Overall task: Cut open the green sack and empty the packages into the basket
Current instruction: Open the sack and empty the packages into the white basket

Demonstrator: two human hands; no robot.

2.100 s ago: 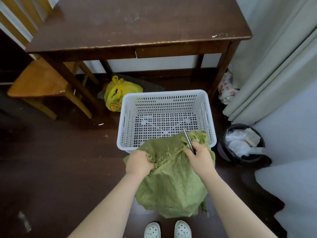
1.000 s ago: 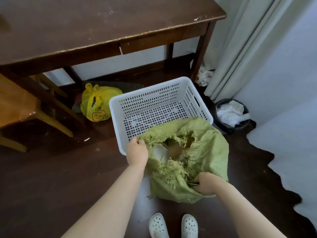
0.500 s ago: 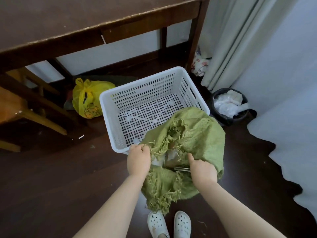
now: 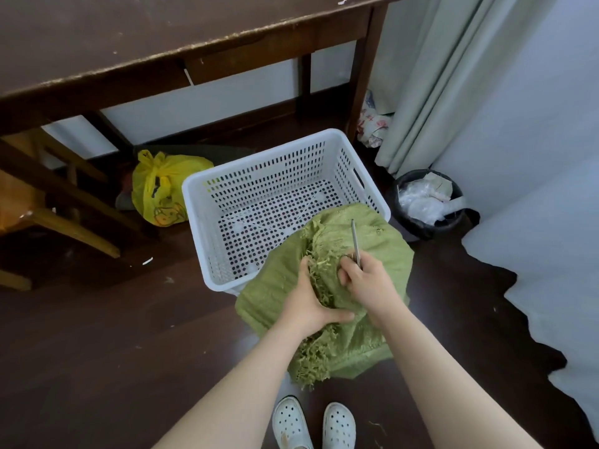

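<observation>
The green woven sack (image 4: 382, 251), its cut edge frayed, lies on the dark floor against the near right corner of the white perforated basket (image 4: 207, 228), partly draped over the rim. My left hand (image 4: 308, 303) grips the frayed cloth at the sack's opening. My right hand (image 4: 366, 281) grips the sack on the other side of the opening and also holds a thin metal blade (image 4: 355, 243) that points up and away. No packages show; the sack's inside is hidden. The basket's bottom is bare.
A dark wooden table (image 4: 162, 37) stands behind the basket, a wooden chair (image 4: 48, 215) at the left. A yellow plastic bag (image 4: 162, 189) lies left of the basket. A black bin (image 4: 428, 205) with rubbish stands at the right, by the curtain (image 4: 453, 76). My white shoes (image 4: 311, 422) are below.
My hands have drawn together at the sack's mouth, closing the opening that showed packages a second ago. The blade in my right hand now points upward over the sack.
</observation>
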